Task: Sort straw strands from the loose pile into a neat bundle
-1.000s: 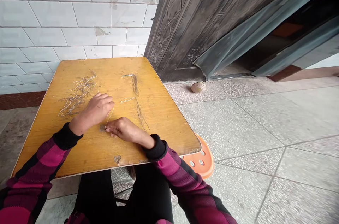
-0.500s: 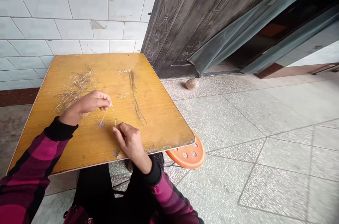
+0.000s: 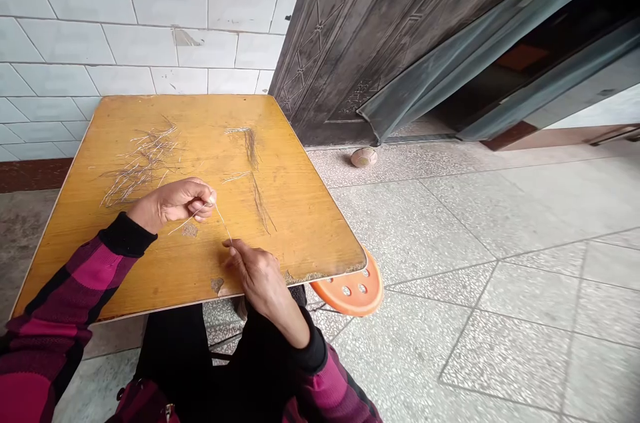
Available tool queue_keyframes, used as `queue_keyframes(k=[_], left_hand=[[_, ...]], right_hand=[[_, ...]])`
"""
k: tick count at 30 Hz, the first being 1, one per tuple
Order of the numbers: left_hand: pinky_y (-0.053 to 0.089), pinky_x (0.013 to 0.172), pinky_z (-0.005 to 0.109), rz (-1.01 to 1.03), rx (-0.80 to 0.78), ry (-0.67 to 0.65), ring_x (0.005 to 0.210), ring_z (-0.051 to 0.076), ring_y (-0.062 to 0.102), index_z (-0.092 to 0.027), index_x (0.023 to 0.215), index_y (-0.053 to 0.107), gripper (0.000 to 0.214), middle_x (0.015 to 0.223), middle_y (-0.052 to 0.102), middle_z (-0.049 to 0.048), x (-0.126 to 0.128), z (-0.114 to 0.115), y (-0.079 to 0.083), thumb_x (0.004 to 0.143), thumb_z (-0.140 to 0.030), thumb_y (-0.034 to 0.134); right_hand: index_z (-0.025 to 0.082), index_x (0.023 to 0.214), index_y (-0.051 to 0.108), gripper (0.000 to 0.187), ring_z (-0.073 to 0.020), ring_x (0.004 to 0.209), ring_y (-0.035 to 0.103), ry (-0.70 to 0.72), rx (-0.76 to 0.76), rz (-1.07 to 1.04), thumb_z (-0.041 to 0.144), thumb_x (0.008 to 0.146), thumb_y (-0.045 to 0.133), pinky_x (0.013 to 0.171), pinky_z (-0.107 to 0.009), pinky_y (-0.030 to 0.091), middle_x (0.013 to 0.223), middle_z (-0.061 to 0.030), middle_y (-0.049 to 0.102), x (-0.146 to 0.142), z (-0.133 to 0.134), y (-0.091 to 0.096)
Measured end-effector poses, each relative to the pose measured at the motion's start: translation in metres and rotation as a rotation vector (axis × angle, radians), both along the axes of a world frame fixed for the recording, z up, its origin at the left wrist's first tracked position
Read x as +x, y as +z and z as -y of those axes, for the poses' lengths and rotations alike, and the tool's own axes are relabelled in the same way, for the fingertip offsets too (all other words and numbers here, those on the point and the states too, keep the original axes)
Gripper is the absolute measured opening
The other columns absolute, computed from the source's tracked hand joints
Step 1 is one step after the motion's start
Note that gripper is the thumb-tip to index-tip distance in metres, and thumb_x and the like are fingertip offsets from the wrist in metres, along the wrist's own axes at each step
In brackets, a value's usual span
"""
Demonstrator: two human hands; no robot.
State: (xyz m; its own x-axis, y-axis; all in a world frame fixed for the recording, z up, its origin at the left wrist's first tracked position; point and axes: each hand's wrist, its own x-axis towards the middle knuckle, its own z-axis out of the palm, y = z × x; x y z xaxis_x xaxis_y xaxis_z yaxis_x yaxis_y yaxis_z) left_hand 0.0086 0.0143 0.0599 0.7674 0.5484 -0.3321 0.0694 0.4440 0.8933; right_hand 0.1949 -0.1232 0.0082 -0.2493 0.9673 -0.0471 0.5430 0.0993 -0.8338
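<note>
Scene: seated at a table (image 3: 310, 229), tiled wall (image 3: 150, 9) ahead, dark metal door (image 3: 380, 29) and grey curtain (image 3: 450, 69) to the right, speckled floor (image 3: 475, 276).
Table: yellow wood-look top, chipped near the near edge, orange stool (image 3: 355, 289) under its right corner.
Fibres: loose pile (image 3: 143, 166) at far left; two dark tufts (image 3: 251, 146) mid-table, in line, with pale ends; small tuft (image 3: 190, 230) near the hands.
Change: hands have parted, right hand off the small tuft and up near the strand; strand now spans the gap.
Left hand (image 3: 183, 201): raised off the table, thumb and fingertips closed in a tight pinch on the strand's top end.
Right hand (image 3: 257, 273): fingers (image 3: 231, 246) curled, tips at the strand's lower end; contact too fine to confirm, grip cannot be told.
Strand (image 3: 223, 221): thin, pale, between the hands, clear of the table as far as visible. Long axis diagonal, upper left to lower right, lower end toward the person.
Tail (image 3: 186, 221): second thin length, running from left hand down-left over the small tuft.
</note>
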Motion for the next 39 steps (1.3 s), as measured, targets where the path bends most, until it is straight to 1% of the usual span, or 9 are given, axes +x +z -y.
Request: queue_keyframes(k=[3, 8, 11, 14, 17, 22, 25, 30, 39], left_hand=[[0.028, 0.043, 0.026, 0.029, -0.009, 0.025, 0.040, 0.007, 0.024, -0.019, 0.043, 0.040, 0.029, 0.039, 0.027, -0.0050, 0.002, 0.001, 0.000, 0.062, -0.018, 0.062], [0.028, 0.043, 0.027, 0.031, 0.039, 0.011, 0.040, 0.008, 0.024, -0.019, 0.041, 0.041, 0.031, 0.038, 0.027, -0.0041, 0.006, 0.005, 0.003, 0.063, -0.020, 0.063], [0.028, 0.043, 0.028, -0.005, 0.075, -0.038, 0.040, 0.008, 0.025, -0.019, 0.040, 0.042, 0.032, 0.038, 0.029, -0.0030, 0.007, 0.007, 0.004, 0.062, -0.023, 0.064], [0.027, 0.042, 0.029, -0.032, 0.120, -0.097, 0.041, 0.008, 0.025, -0.020, 0.040, 0.042, 0.033, 0.039, 0.029, -0.0023, 0.007, 0.008, 0.004, 0.062, -0.026, 0.065], [0.028, 0.042, 0.029, -0.017, 0.198, -0.133, 0.041, 0.008, 0.024, -0.020, 0.040, 0.042, 0.033, 0.040, 0.029, -0.0024, 0.005, 0.005, 0.002, 0.065, -0.027, 0.062], [0.028, 0.043, 0.028, -0.043, 0.233, -0.156, 0.042, 0.009, 0.026, -0.019, 0.042, 0.045, 0.026, 0.042, 0.032, -0.0022, 0.007, 0.004, -0.003, 0.063, -0.022, 0.059], [0.027, 0.043, 0.027, -0.065, 0.198, -0.149, 0.043, 0.009, 0.026, -0.019, 0.042, 0.047, 0.023, 0.041, 0.033, -0.0022, 0.010, 0.006, -0.005, 0.060, -0.022, 0.060], [0.028, 0.046, 0.027, -0.068, 0.147, -0.140, 0.045, 0.009, 0.030, -0.018, 0.041, 0.048, 0.022, 0.042, 0.036, -0.0019, 0.013, 0.005, -0.011, 0.057, -0.021, 0.062], [0.030, 0.048, 0.027, -0.036, 0.084, -0.175, 0.045, 0.008, 0.034, -0.016, 0.043, 0.047, 0.024, 0.042, 0.036, -0.0022, 0.015, 0.002, -0.027, 0.059, -0.022, 0.064]], right_hand=[[0.021, 0.104, 0.060, 0.038, -0.0174, 0.069, 0.066, -0.042, -0.037, -0.121, 0.046, 0.099, 0.033, 0.071, -0.028, 0.046, 0.076, -0.0045, 0.073, 0.002, 0.008, -0.005], [0.020, 0.094, 0.055, 0.046, -0.0171, 0.060, 0.068, -0.121, -0.336, -0.670, 0.063, 0.090, 0.040, 0.064, -0.030, 0.052, 0.072, -0.0057, 0.072, -0.018, 0.029, -0.025], [0.019, 0.096, 0.055, 0.048, -0.0188, 0.062, 0.070, -0.094, -0.439, -0.819, 0.065, 0.088, 0.043, 0.063, -0.031, 0.053, 0.073, -0.0062, 0.072, -0.024, 0.045, -0.032], [0.018, 0.099, 0.061, 0.045, -0.0189, 0.066, 0.070, 0.062, -0.481, -0.688, 0.059, 0.090, 0.044, 0.065, -0.031, 0.053, 0.080, -0.0072, 0.072, -0.005, 0.056, -0.029], [0.021, 0.094, 0.069, 0.037, -0.0199, 0.078, 0.069, 0.197, -0.345, -0.433, 0.053, 0.090, 0.051, 0.071, -0.031, 0.052, 0.090, -0.0065, 0.072, 0.028, 0.054, -0.017], [0.020, 0.098, 0.068, 0.032, -0.0178, 0.072, 0.064, -0.188, 0.027, -0.239, 0.047, 0.090, 0.053, 0.066, -0.030, 0.049, 0.088, -0.0080, 0.070, 0.037, 0.026, 0.008], [0.019, 0.105, 0.065, 0.033, -0.0150, 0.064, 0.060, -0.156, 0.105, -0.183, 0.045, 0.086, 0.060, 0.062, -0.027, 0.046, 0.080, -0.0056, 0.069, 0.012, 0.003, 0.012], [0.018, 0.098, 0.066, 0.027, -0.0104, 0.050, 0.051, -0.155, 0.076, -0.301, 0.041, 0.087, 0.058, 0.053, -0.023, 0.043, 0.063, -0.0005, 0.061, -0.017, -0.019, -0.002], [0.015, 0.089, 0.067, 0.028, -0.0061, 0.041, 0.048, -0.081, -0.052, -0.582, 0.042, 0.085, 0.059, 0.041, -0.018, 0.039, 0.064, 0.0000, 0.063, -0.015, -0.019, -0.014]])
